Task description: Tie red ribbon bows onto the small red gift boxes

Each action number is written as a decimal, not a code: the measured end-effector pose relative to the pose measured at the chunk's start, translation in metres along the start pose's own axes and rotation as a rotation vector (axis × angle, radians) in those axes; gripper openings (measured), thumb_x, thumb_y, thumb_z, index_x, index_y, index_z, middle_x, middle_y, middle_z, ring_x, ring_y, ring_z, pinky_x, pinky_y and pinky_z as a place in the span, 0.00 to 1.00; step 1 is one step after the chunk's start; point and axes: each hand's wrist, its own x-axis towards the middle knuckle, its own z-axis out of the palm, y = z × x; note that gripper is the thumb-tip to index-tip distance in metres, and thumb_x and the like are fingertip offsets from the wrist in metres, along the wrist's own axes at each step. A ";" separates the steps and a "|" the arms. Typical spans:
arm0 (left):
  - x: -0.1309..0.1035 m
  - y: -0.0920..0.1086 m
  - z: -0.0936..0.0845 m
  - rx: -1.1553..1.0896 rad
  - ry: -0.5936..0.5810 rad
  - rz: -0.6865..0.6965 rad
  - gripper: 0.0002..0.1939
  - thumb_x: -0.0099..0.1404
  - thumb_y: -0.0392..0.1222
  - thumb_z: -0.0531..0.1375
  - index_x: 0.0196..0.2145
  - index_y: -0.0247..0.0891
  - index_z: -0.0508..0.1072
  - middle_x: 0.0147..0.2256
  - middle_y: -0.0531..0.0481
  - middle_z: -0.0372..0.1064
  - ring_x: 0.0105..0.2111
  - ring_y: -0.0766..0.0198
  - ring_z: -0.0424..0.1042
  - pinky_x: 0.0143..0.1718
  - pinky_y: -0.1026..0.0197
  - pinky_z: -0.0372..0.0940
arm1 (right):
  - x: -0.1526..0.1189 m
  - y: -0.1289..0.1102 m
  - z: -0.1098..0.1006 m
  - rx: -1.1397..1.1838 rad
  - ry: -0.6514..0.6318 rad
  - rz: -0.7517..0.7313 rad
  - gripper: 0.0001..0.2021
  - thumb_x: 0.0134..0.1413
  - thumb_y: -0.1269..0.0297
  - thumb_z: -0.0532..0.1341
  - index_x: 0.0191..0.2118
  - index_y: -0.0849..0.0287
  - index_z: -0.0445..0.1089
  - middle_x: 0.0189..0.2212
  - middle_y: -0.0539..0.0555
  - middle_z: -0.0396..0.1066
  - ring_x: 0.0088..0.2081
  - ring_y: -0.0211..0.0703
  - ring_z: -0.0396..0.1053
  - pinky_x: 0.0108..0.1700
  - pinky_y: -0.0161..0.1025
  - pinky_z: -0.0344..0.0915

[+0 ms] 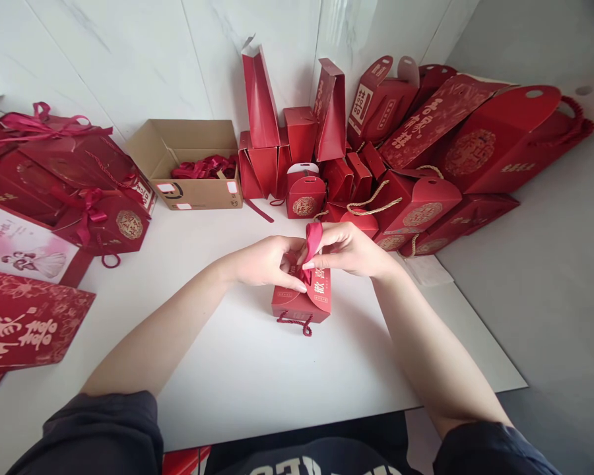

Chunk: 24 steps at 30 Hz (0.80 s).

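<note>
A small red gift box (301, 305) with gold lettering stands on the white table in front of me, a dark red cord handle (297, 321) hanging at its near side. My right hand (349, 249) pinches a shiny red ribbon (313, 239), which rises in a loop above the box top. From the other side, my left hand (270, 262) lies against the box top, its thumb pressed on the ribbon where it meets the box. The fingertips of the left hand are partly hidden behind the ribbon and the box.
An open cardboard box (205, 191) holding red ribbons stands at the back. Red gift boxes (92, 161) with bows are stacked at the left, near a flat red printed piece (30, 323). More red boxes (416, 204) crowd the back right, by the wall (549, 277).
</note>
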 end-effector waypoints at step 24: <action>0.006 -0.019 -0.011 -0.227 -0.148 -0.142 0.12 0.62 0.47 0.65 0.34 0.34 0.72 0.25 0.51 0.75 0.24 0.66 0.76 0.23 0.68 0.66 | -0.003 0.005 -0.001 0.116 0.001 0.061 0.05 0.52 0.66 0.70 0.36 0.59 0.80 0.30 0.52 0.77 0.30 0.38 0.71 0.34 0.37 0.70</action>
